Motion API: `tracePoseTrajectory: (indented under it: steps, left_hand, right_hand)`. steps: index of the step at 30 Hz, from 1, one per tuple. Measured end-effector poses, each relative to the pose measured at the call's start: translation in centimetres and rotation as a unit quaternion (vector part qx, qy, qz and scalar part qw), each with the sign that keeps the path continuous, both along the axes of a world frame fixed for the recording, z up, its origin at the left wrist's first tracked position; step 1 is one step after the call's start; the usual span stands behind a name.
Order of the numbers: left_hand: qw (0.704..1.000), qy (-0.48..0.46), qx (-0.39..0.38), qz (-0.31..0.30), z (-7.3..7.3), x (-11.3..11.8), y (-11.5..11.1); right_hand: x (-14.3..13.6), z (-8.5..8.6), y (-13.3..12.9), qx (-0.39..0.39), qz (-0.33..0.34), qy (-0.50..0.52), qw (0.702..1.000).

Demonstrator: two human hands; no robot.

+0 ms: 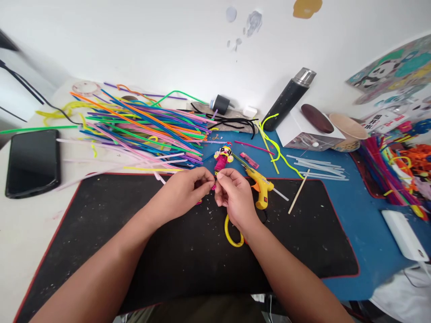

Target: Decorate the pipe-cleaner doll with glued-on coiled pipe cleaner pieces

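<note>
A small pink figure (222,160) made of pipe cleaners, with a white and yellow head part and a multicoloured top, stands out just beyond my fingertips. My left hand (188,188) and my right hand (236,195) meet at its lower end, thumbs and fingers pinched together. Both are closed on the figure's lower part, which is mostly hidden by the fingers. A bit of magenta shows between the hands. Right of my right hand lies a yellow glue gun (261,188). Below that hand is a yellow ring (232,237) on the black mat (202,264).
Many coloured pipe cleaners (144,125) lie at the back left, beside a black phone (33,162). A black flask (286,98), a white box (303,132), glue sticks (319,167) and a wooden stick (299,192) are on the right.
</note>
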State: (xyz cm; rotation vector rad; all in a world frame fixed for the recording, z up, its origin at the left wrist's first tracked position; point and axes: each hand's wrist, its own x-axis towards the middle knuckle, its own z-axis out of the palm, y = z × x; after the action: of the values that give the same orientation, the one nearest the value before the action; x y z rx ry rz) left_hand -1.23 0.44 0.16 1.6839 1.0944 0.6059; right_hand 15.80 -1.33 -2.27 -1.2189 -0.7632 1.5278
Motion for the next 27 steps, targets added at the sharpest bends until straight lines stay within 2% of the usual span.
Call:
tracePoseTrajectory:
  steps: [8, 14, 22, 27]
  left_hand:
    - [1.0, 0.019, -0.015, -0.015, 0.0, -0.1, 0.1]
    - [0.994, -0.044, -0.095, -0.033, -0.8, -0.2, 0.1]
    - [0.991, -0.066, -0.111, -0.044, -0.8, 0.0, 0.1]
    - [0.978, -0.109, -0.16, -0.077, -0.8, 0.1, 0.0]
  right_hand:
    - [0.1, 0.1, -0.1, -0.001, 0.003, -0.009, 1.0]
    - [0.2, 0.2, -0.1, -0.002, 0.004, -0.011, 1.0]
    - [0.5, 0.3, -0.2, 0.014, -0.01, -0.024, 1.0]
    - [1.0, 0.2, -0.4, 0.024, -0.023, -0.027, 0.999]
